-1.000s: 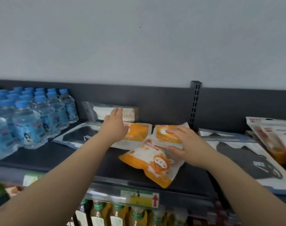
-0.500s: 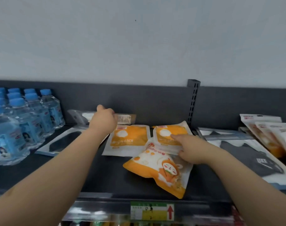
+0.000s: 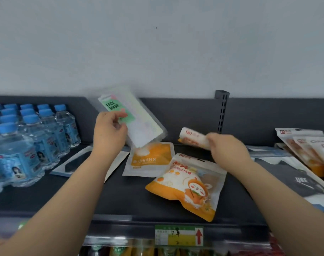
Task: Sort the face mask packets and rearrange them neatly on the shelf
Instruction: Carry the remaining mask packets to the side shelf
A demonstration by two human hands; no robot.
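My left hand grips a clear packet with a green "FACE MASK" label, lifted and tilted above the dark shelf. My right hand holds an orange-and-white mask packet raised off the shelf, blurred by motion. An orange KN95 packet lies flat at the middle. In front of it lies an orange cartoon packet, askew near the shelf's front edge. A black mask packet lies partly under my left arm.
Several water bottles with blue caps crowd the shelf's left. At the right lie a large black mask packet and a leaning row of orange-and-white packets. A slotted upright stands at the back. A price label marks the front rail.
My left hand has lifted the clear face mask packet up from the back wall. My right hand has picked the right-hand orange packet off the shelf and raised it.
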